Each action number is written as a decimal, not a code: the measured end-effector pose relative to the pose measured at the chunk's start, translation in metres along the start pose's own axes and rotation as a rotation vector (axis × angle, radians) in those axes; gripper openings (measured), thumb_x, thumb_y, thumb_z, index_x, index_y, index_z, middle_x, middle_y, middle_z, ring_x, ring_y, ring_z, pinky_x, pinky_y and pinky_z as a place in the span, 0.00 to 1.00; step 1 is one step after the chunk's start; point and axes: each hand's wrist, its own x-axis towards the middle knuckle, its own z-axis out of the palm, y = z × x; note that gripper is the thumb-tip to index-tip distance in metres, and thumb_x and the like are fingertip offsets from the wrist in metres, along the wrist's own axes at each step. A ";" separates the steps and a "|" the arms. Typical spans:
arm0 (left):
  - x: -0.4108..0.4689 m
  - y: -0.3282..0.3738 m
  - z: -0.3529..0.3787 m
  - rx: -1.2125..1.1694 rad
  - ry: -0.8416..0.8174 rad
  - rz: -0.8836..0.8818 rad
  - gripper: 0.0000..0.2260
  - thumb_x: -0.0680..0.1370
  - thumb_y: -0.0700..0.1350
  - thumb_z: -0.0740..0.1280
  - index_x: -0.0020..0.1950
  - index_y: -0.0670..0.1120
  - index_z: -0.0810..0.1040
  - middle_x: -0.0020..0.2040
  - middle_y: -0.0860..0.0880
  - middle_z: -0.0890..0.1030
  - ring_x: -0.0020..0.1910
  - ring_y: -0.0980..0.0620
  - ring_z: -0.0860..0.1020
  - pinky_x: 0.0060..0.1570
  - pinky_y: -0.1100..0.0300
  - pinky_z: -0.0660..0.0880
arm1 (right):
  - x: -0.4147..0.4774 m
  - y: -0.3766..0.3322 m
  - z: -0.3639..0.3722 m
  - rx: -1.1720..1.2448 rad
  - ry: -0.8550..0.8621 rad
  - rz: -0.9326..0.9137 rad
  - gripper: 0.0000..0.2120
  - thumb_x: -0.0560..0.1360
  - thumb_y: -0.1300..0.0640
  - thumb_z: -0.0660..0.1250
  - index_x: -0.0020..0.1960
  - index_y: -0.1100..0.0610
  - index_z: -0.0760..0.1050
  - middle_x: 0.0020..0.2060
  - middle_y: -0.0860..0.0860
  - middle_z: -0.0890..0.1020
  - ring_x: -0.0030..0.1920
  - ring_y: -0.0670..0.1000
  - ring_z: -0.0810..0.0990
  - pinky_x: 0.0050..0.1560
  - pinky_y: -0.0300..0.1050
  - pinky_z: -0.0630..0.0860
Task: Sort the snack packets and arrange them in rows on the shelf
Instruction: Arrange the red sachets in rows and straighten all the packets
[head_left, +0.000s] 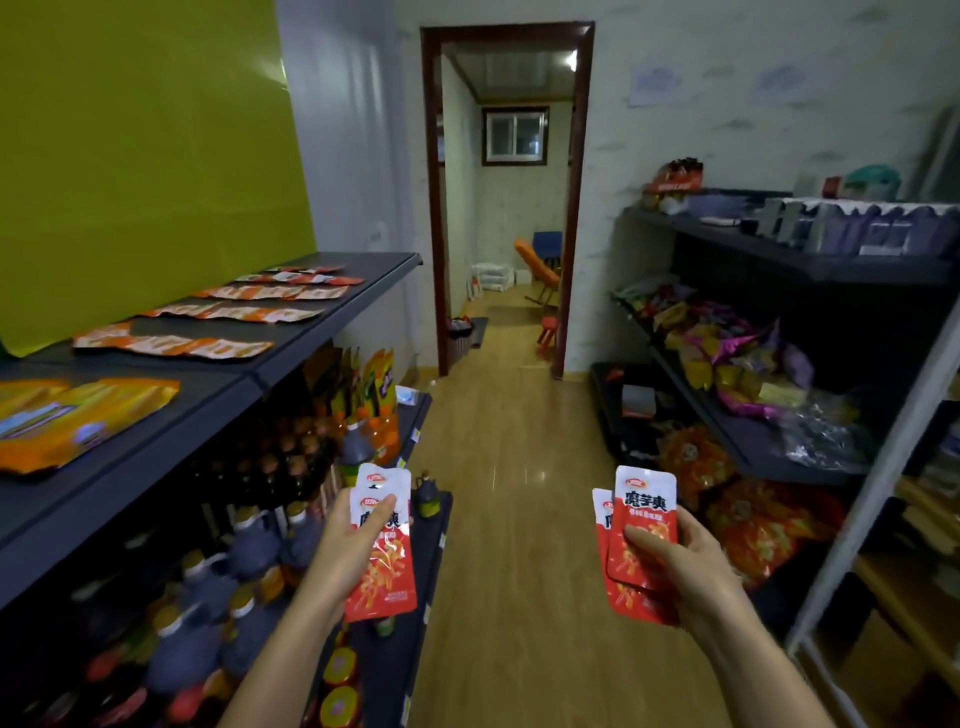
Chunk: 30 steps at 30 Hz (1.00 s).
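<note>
Dark top shelf (332, 312): rows of orange-white snack packets (174, 345) flat; large orange bags (78, 421) nearer.

The snack packets (389, 577) are white at the top and red below, with dark lettering and orange strips. The packet rows (171, 345) on the dark grey shelf (379, 265) are orange and white. The wall panel (145, 156) is yellow-green.
</note>
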 end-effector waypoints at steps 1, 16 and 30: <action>0.018 0.005 0.011 -0.001 0.008 0.015 0.07 0.79 0.44 0.63 0.56 0.45 0.70 0.43 0.44 0.79 0.36 0.48 0.78 0.35 0.58 0.73 | 0.022 -0.008 0.002 -0.001 -0.030 -0.013 0.11 0.72 0.67 0.68 0.50 0.54 0.75 0.44 0.57 0.83 0.41 0.57 0.81 0.47 0.55 0.79; 0.279 0.026 0.095 0.050 0.118 0.036 0.08 0.78 0.46 0.64 0.55 0.49 0.69 0.45 0.46 0.80 0.40 0.49 0.79 0.40 0.56 0.75 | 0.326 -0.039 0.073 -0.003 -0.162 0.019 0.14 0.72 0.69 0.67 0.57 0.60 0.75 0.42 0.56 0.83 0.37 0.54 0.81 0.41 0.47 0.79; 0.522 0.091 0.155 0.137 0.275 0.106 0.12 0.78 0.49 0.63 0.59 0.47 0.69 0.46 0.51 0.78 0.43 0.54 0.78 0.38 0.63 0.73 | 0.576 -0.109 0.223 0.043 -0.482 0.006 0.18 0.71 0.68 0.69 0.60 0.58 0.74 0.46 0.55 0.84 0.38 0.50 0.83 0.40 0.44 0.81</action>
